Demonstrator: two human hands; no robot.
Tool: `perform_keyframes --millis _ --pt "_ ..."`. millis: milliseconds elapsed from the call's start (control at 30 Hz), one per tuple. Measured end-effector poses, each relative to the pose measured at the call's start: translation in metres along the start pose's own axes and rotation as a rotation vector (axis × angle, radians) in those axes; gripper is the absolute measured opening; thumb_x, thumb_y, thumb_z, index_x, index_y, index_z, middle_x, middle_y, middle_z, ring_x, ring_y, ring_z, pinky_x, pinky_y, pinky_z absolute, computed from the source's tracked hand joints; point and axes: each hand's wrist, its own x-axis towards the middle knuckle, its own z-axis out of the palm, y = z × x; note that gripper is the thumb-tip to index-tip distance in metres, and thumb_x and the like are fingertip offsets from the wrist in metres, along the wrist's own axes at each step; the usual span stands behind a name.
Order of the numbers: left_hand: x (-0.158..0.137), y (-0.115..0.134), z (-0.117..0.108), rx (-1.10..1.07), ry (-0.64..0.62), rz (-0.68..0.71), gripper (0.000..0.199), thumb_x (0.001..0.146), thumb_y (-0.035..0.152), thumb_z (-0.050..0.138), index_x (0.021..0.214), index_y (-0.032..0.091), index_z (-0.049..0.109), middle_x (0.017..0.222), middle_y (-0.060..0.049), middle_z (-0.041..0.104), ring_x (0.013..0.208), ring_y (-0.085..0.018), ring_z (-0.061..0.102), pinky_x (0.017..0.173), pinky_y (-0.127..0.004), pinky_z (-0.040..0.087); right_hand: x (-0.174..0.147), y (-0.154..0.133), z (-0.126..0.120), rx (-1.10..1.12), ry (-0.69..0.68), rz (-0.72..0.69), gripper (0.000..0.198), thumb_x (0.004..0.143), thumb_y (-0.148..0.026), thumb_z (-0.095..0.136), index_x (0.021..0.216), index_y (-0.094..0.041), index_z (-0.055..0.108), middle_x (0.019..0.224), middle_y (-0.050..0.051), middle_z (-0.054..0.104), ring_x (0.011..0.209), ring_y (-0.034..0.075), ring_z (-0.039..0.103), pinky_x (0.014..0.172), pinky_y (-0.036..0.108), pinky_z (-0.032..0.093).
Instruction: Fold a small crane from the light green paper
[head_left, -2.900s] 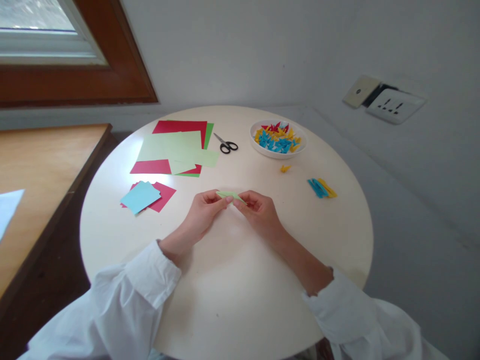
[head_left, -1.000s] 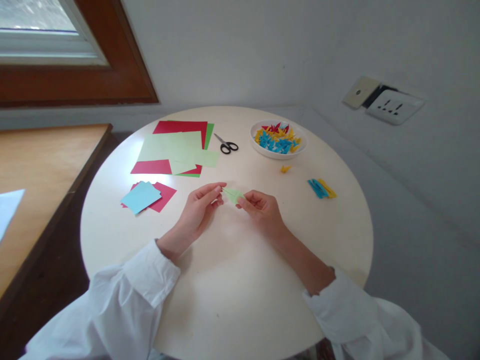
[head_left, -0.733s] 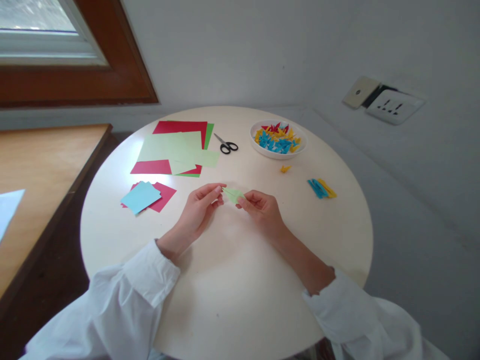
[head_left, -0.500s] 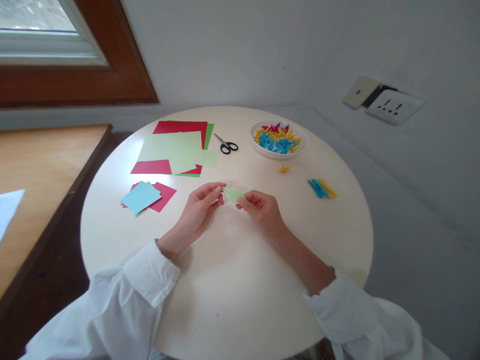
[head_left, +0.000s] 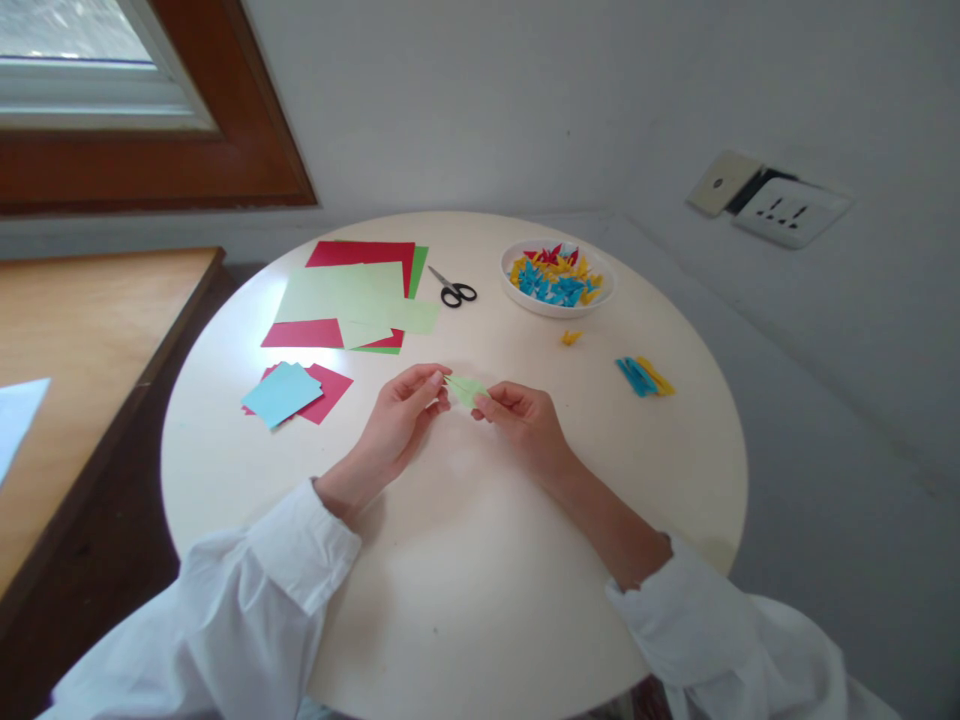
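A small piece of folded light green paper (head_left: 468, 390) is held between my two hands, a little above the table's middle. My left hand (head_left: 403, 410) pinches its left end between thumb and fingers. At the opposite end, my right hand (head_left: 523, 418) grips it the same way, its fingertips partly hidden behind the paper. To the left lies a small stack of light blue and red paper squares (head_left: 282, 394). Beyond my hands, black-handled scissors (head_left: 453, 293) rest with the blades partly apart.
Large red and green sheets (head_left: 341, 292) overlap at the back left of the round white table (head_left: 465, 600). A white dish (head_left: 559, 310) holds several folded paper pieces. One yellow folded piece (head_left: 571, 338) lies before it, with blue and yellow folded strips (head_left: 643, 377) farther right.
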Motion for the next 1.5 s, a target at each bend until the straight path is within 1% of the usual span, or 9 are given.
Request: perform_keyframes --millis 400,700,800,933,1133,1300,1500 --pt "-0.0011 0.0008 0.0017 0.020 -0.009 0.011 0.021 0.069 0.034 0.074 0.075 0.016 0.065 0.064 0.001 0.056 0.065 -0.010 0.052 0.066 -0.022 0.043 0.0004 0.0004 0.0017 0.034 -0.007 0.018 0.025 0.066 -0.041 0.065 0.057 -0.018 0.060 0.057 -0.001 0.060 0.056 0.012 0.051 0.058 0.027 0.039" --pt "-0.0005 0.0001 0.0006 0.028 -0.026 0.031 0.018 0.072 0.033 0.071 0.074 0.017 0.064 0.065 0.002 0.055 0.064 -0.009 0.051 0.066 -0.022 0.042 0.0006 0.0004 0.0022 0.029 -0.012 0.027 0.023 0.066 -0.039 0.064 0.057 -0.019 0.060 0.057 -0.001 0.060 0.057 0.012 0.051 0.058 0.027 0.039" --pt "-0.0006 0.0002 -0.0001 0.027 -0.030 0.026 0.018 0.072 0.034 0.072 0.076 0.018 0.065 0.065 0.001 0.056 0.065 -0.010 0.052 0.067 -0.023 0.043 0.0005 0.0002 0.0016 0.025 -0.010 0.028 0.023 0.066 -0.040 0.063 0.056 -0.019 0.060 0.057 -0.001 0.060 0.057 0.012 0.052 0.059 0.027 0.039" --pt "-0.0013 0.0013 -0.0006 0.013 -0.047 -0.001 0.020 0.073 0.035 0.070 0.085 0.019 0.068 0.065 0.001 0.056 0.065 -0.010 0.053 0.068 -0.023 0.043 0.0005 -0.0006 0.0015 0.052 -0.005 0.030 0.024 0.066 -0.040 0.064 0.057 -0.019 0.061 0.057 -0.001 0.060 0.057 0.012 0.051 0.059 0.027 0.039" --pt "-0.0028 0.0019 -0.0012 0.010 -0.118 -0.029 0.023 0.075 0.031 0.069 0.094 0.019 0.070 0.072 -0.001 0.059 0.069 -0.011 0.052 0.072 -0.025 0.044 0.0008 -0.0011 0.0015 0.137 -0.015 0.049 0.023 0.066 -0.039 0.065 0.058 -0.018 0.063 0.056 0.000 0.060 0.057 0.012 0.051 0.061 0.028 0.040" --pt "-0.0038 0.0017 0.0010 0.065 -0.153 -0.027 0.026 0.072 0.031 0.072 0.095 0.020 0.070 0.081 -0.003 0.063 0.072 -0.012 0.053 0.074 -0.027 0.043 0.0012 -0.0006 0.0013 0.214 -0.040 0.083 0.022 0.065 -0.040 0.066 0.059 -0.018 0.065 0.059 0.000 0.061 0.060 0.012 0.052 0.064 0.029 0.041" --pt "-0.0041 0.0029 0.0033 0.084 -0.132 -0.016 0.025 0.069 0.032 0.074 0.090 0.020 0.071 0.078 -0.001 0.064 0.070 -0.011 0.053 0.069 -0.025 0.042 0.0008 -0.0002 0.0012 0.247 -0.054 0.109 0.021 0.064 -0.039 0.066 0.059 -0.018 0.065 0.059 0.000 0.061 0.061 0.012 0.052 0.065 0.029 0.042"
